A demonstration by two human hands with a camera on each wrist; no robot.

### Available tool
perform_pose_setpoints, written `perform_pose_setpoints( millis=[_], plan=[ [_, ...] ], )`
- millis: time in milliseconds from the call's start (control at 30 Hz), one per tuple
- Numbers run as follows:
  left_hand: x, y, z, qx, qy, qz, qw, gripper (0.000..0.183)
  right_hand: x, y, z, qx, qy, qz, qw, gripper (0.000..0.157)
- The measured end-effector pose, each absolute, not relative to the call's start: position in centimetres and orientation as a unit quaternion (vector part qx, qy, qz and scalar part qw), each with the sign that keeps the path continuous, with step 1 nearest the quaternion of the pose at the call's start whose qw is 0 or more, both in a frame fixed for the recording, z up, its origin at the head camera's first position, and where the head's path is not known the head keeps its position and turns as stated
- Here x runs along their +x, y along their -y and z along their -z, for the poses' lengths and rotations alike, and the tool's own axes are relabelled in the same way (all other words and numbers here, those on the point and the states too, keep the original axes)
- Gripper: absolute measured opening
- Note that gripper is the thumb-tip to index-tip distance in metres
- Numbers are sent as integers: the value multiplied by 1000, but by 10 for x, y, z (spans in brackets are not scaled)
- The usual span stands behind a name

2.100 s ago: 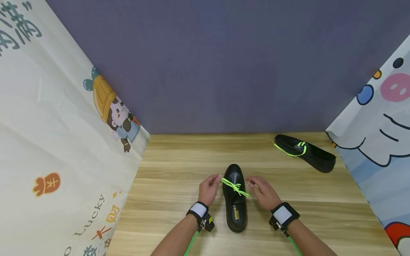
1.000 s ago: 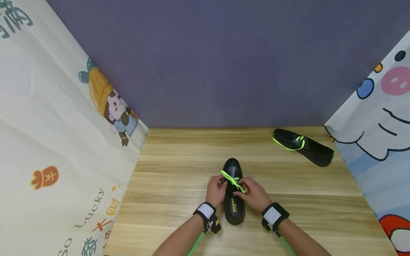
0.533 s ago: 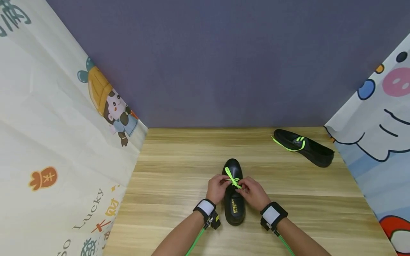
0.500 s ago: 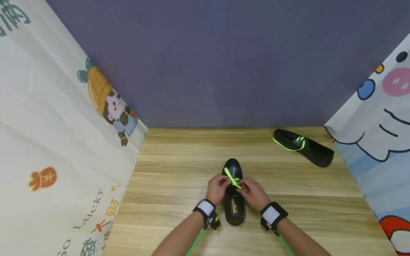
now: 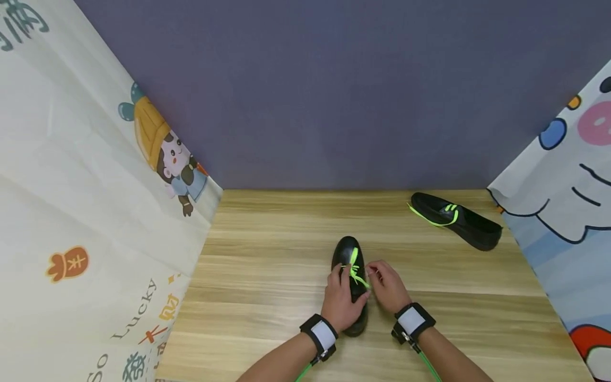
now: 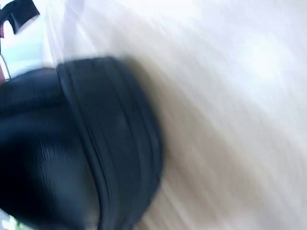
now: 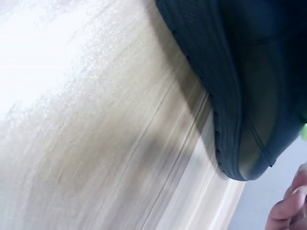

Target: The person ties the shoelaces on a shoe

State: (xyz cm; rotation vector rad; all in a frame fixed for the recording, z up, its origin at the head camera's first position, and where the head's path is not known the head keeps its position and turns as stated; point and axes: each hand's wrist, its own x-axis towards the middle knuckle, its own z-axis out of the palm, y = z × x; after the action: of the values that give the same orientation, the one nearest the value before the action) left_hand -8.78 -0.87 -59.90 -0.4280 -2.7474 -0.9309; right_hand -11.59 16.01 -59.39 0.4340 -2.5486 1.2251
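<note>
A black leather shoe (image 5: pixel 345 248) stands on the wooden tabletop, toe pointing away, with neon-green laces (image 5: pixel 354 258) tied at its throat. One loop points toward the toe and a strand trails to the right. My left hand (image 5: pixel 341 306) lies over the shoe's left and middle part, fingers extended by the laces, thumb across toward the right side; it hides much of the opening. Just right of the shoe is my right hand (image 5: pixel 390 287), fingers loosely bent. The left wrist view has the blurred heel (image 6: pixel 115 139); the right wrist view catches the sole (image 7: pixel 201 62) and my right fingertips (image 7: pixel 286 211).
A second black shoe (image 5: pixel 474 229) with green laces lies at the back right, one lace hanging loose. Behind the wooden table (image 5: pixel 267 233) rises a grey-blue panel (image 5: pixel 305 95). Printed cloths hang at the left (image 5: pixel 95 212) and right (image 5: pixel 558 180).
Both hands first came in to the laces and worked at them; the loop swung from left to toeward. Now the left hand has spread over the shoe and the right has drawn slightly away.
</note>
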Motion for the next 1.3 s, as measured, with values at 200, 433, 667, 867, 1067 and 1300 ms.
perform_pose_setpoints(
  millis=[200, 433, 667, 867, 1067, 1300],
  plan=[
    [-93, 12, 601, -127, 917, 350, 139, 48, -111, -154, 590, 207, 887, -392, 129, 22],
    [-99, 19, 602, -140, 916, 357, 116, 46, -105, -142, 590, 204, 918, -312, 138, 29],
    [-111, 26, 604, -135, 912, 359, 144, 15, -102, -139, 587, 176, 923, -322, 112, 22],
    [-116, 32, 604, -134, 908, 370, 145, 5, -102, -144, 590, 196, 911, -346, 113, 22],
    [-116, 32, 602, -128, 907, 376, 137, 5, -99, -154, 598, 216, 896, -359, 149, 28],
    [-118, 33, 605, -128, 903, 387, 139, 5, -92, -160, 597, 218, 891, -366, 158, 31]
  ],
)
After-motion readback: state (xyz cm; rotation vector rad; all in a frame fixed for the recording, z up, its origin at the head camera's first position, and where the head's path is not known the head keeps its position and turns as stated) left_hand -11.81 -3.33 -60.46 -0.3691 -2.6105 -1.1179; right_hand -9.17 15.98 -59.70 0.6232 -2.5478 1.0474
